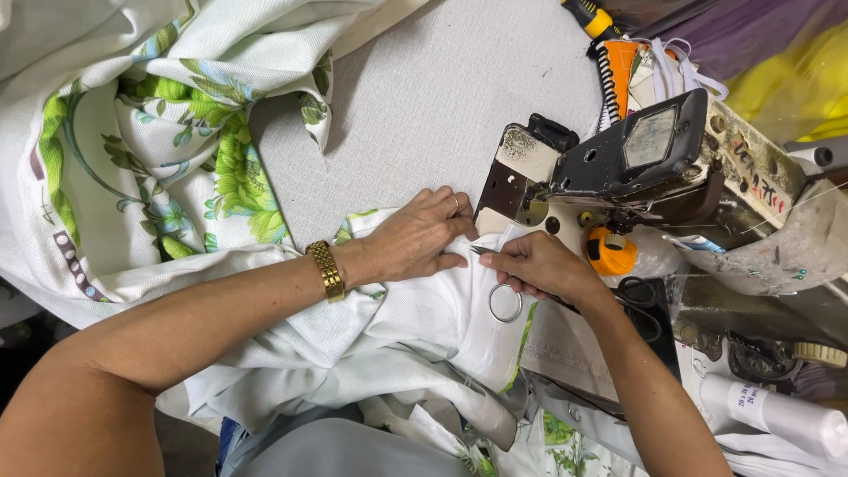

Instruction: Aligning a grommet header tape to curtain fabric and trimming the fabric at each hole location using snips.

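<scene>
Head view: left hand lies flat, fingers spread, pressing white cloth to the tabletop. Right hand, just beside it, pinches scissors at the cloth edge before the sewing machine. Trimming looks underway; most floral fabric lies bunched beyond the left hand.

Hands on floral fabric
</scene>
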